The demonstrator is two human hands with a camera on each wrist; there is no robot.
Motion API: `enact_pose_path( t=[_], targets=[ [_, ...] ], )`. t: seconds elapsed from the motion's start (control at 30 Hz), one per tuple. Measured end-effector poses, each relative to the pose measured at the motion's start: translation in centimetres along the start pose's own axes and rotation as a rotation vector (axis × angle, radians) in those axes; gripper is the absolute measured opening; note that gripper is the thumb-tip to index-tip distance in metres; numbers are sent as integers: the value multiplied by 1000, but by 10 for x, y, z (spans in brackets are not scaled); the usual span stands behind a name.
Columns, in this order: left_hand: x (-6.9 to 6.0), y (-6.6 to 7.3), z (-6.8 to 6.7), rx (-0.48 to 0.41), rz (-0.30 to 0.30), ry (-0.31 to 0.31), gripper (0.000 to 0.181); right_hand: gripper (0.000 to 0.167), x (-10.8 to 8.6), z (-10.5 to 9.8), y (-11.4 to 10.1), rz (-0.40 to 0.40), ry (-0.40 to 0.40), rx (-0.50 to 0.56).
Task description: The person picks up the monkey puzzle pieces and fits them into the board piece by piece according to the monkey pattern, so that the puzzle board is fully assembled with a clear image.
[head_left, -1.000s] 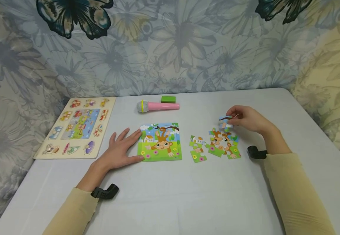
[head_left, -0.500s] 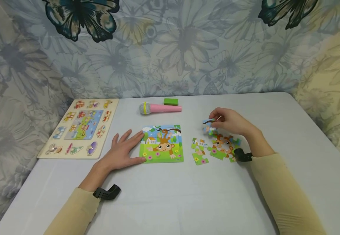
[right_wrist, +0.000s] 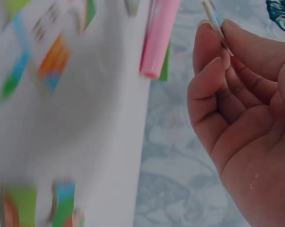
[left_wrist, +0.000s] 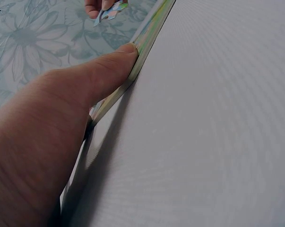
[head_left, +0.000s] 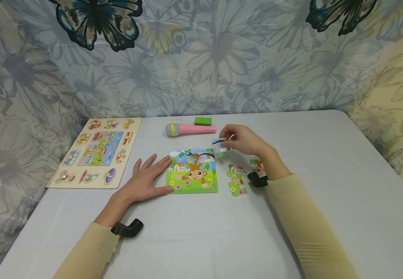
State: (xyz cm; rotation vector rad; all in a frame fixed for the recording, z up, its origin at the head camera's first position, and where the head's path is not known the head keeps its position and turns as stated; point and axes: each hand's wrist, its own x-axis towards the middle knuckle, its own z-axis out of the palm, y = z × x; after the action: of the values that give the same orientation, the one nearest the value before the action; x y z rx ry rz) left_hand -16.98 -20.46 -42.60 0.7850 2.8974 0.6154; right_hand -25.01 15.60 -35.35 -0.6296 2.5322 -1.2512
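Observation:
My left hand (head_left: 142, 182) lies with fingers spread, fingertips and thumb on the left edge of a square monkey jigsaw puzzle (head_left: 196, 186). In the left wrist view the thumb (left_wrist: 99, 75) presses against the puzzle's side. My right hand (head_left: 246, 141) pinches a jigsaw piece (head_left: 218, 142) between thumb and fingers, just above the puzzle's upper right corner. Blue sky and a brown branch show on that piece; the right wrist view catches it edge-on (right_wrist: 217, 21). Several loose jigsaw pieces (head_left: 237, 189) lie right of the puzzle, some hidden by the right wrist and its camera.
A pink toy microphone (head_left: 196, 129) and a green block (head_left: 203, 121) lie behind the puzzle. At the left stands a wooden peg-style picture board (head_left: 53, 182). A white cloth (head_left: 194, 232) covers the table, with a flowered curtain (head_left: 218, 58) at the back.
My right hand has carried the jigsaw piece leftwards, from above the loose pieces to the puzzle's upper right corner. My left hand stays on the puzzle's left edge.

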Motion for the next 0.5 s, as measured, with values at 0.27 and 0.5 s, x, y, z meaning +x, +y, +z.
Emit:
enact_pose_path(
  t=[0.27, 0.5],
  targets=[
    [0, -1, 1, 1, 0, 3, 93, 16, 15, 20, -10, -4, -18, 50],
    [0, -1, 0, 4, 6, -6, 93, 17, 21, 34, -12, 44, -44, 38]
  ],
)
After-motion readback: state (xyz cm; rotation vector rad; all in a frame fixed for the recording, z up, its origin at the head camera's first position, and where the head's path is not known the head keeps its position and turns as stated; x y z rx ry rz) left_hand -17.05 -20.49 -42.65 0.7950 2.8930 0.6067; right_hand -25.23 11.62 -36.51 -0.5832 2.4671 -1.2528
